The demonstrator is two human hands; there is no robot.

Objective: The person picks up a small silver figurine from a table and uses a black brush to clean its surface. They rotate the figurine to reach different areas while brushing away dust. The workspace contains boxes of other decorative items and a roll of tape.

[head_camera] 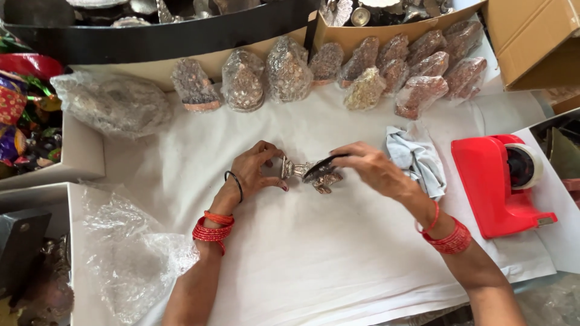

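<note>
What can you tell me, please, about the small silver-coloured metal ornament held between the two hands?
The small silver-coloured metal ornament looks shiny and ornately shaped, with a narrow stem-like part on the left and a darker, rounded piece on the right. It lies roughly sideways just above the white cloth-covered table. The left hand grips its left end and the right hand its right end. Finer detail is too small to tell.

White-sheeted table (338,253): wrapped figurines (243,81), grey cloth (417,158), red tape dispenser (498,181).

Both hands, left (257,172) and right (368,166), around a small silver ornament (314,174) over white cloth (338,253).
</note>
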